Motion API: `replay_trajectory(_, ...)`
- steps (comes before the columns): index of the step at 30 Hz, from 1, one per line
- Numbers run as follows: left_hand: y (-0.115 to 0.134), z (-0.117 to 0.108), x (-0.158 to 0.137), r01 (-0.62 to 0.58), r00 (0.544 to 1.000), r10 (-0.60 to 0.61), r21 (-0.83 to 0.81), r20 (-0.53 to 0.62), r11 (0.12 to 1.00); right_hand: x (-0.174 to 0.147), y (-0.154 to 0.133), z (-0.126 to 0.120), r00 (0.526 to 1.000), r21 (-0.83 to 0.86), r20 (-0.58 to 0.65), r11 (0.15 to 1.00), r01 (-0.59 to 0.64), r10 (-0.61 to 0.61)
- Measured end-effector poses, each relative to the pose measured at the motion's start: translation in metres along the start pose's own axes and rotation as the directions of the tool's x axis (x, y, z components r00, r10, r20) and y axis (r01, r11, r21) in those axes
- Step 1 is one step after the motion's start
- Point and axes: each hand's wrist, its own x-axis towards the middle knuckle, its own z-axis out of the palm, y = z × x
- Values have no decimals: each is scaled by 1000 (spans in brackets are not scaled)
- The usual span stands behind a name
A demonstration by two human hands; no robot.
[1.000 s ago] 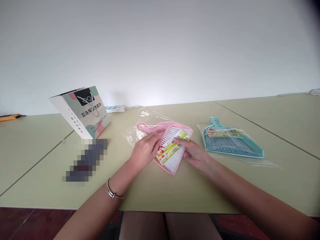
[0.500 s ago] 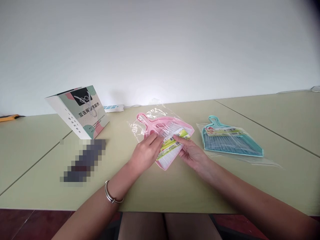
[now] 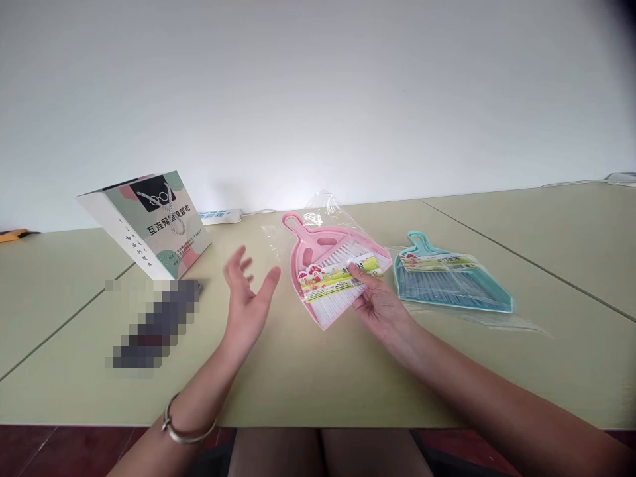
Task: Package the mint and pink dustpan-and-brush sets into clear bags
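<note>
I see my left grip (image 3: 247,306) has let go and stands spread apart, free; my right grip (image 3: 383,317) alone now clamps the wrapped pink dustpan set (image 3: 338,264) over the desk (image 3: 308,377).

Pale-green flat table (image 3: 308,377), white flat wall (image 3: 318,99) behind. On table, left rear: multicoloured boxy paper bag (image 3: 159,222); before it, dark oblong pixelated object (image 3: 154,324). Right: teal fan-shaped plastic dustpan set (image 3: 450,285). Between bag and teal set: left hand (image 3: 247,301), then pink fan-shaped plastic dustpan set (image 3: 328,257), in right hand (image 3: 381,310).
</note>
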Motion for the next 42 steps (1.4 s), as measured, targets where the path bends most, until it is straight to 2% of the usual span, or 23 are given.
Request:
replay_trajectory(1,-2,2,-7,217,970,-202,-102,133,971,0,2,-1,1000,2,3,1000,0,0)
replay_trajectory(2,-3,6,-14,393,895,-334,-170,296,904,-1,4,-1,1000,4,4,1000,-1,1)
replay_trajectory(3,-3,10,-21,508,814,-375,-230,443,830,-2,6,0,1000,6,8,1000,-5,5)
replay_trajectory(4,-2,15,-28,578,752,-359,-290,553,763,-5,9,1,1000,5,13,1000,-15,15)
replay_trajectory(5,-1,20,-33,602,733,-332,-338,594,724,-7,10,3,999,2,19,1000,-26,26)
replay_trajectory(9,3,23,-36,601,767,-346,-418,540,681,-15,8,7,994,-44,49,995,-92,94)
replay_trajectory(13,2,0,-33,670,715,-422,-376,558,640,-22,-6,-3,959,-245,123,944,-222,257)
replay_trajectory(15,1,-13,-36,708,682,-450,-367,577,603,-28,-13,-13,923,-425,167,870,-249,346)
replay_trajectory(16,0,-20,-39,728,663,-462,-363,589,582,-32,-15,-20,911,-525,186,820,-225,369)
replay_trajectory(18,0,-32,-46,769,619,-493,-344,612,539,-43,-20,-32,926,-687,197,719,-105,323)
replay_trajectory(21,0,-47,-60,828,536,-533,-284,655,483,-63,-24,-48,982,-775,159,629,63,98)
replay_trajectory(23,2,-56,-70,862,476,-558,-234,680,451,-80,-25,-56,978,-745,181,663,70,101)
replay_trajectory(26,7,-64,-84,884,427,-577,-188,696,428,-105,-21,-63,906,-638,297,769,-47,302)
replay_trajectory(28,12,-65,-89,888,415,-579,-175,702,424,-118,-16,-65,883,-581,300,804,-131,361)
replay_trajectory(31,17,-65,-95,890,413,-600,-166,685,424,-132,-8,-66,918,-527,186,824,-209,351)
replay_trajectory(33,18,-66,-98,883,430,-616,-166,660,438,-137,-4,-66,944,-510,91,830,-228,316)
replay_trajectory(35,16,-68,-104,858,477,-597,-193,645,476,-142,0,-65,969,-502,6,839,-210,246)
replay_trajectory(39,12,-68,-117,772,619,-550,-303,561,559,-149,4,-60,992,-508,-67,852,-126,107)
replay_trajectory(42,13,-65,-121,738,665,-591,-286,456,610,-152,4,-52,995,-545,-50,833,-96,82)
